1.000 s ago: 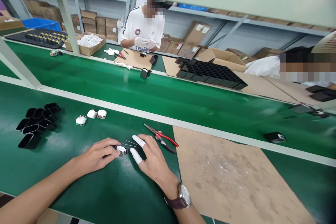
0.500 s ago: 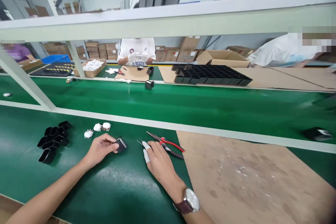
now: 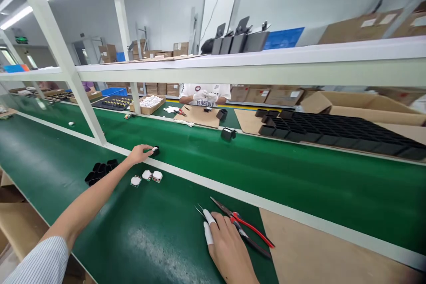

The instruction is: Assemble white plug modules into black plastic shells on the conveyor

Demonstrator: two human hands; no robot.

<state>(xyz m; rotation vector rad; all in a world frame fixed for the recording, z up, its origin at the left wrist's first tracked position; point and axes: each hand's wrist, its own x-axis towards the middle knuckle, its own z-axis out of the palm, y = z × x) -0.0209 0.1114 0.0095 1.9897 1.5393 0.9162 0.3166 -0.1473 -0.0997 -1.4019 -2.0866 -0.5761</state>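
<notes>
My left hand (image 3: 140, 154) reaches over the white rail to the green belt, its fingertips closed on a small black housing (image 3: 155, 151) with something white at its top. Whether the housing rests on the belt or hangs just above it, I cannot tell. Tweezers (image 3: 199, 210) stick out from under my right hand (image 3: 228, 242), which is low over the bench with white finger cots on two fingers. Beside that hand lie red-and-black-handled pliers (image 3: 253, 228). Several white-topped circuit pieces (image 3: 147, 175) sit on the bench below my left hand, and black housings (image 3: 100, 170) stand partly behind my forearm.
A cardboard sheet (image 3: 299, 248) covers the bench at the right. The white rail (image 3: 199, 182) divides bench from belt. A black part (image 3: 228, 133) sits on the belt. Across it, a co-worker in white gloves (image 3: 205, 96) works near rows of black housings (image 3: 339, 131).
My left hand has carried the black housing from above the bench forward over the rail to the belt. My right hand still holds the tweezers beside the pliers. The view has swung left and up.
</notes>
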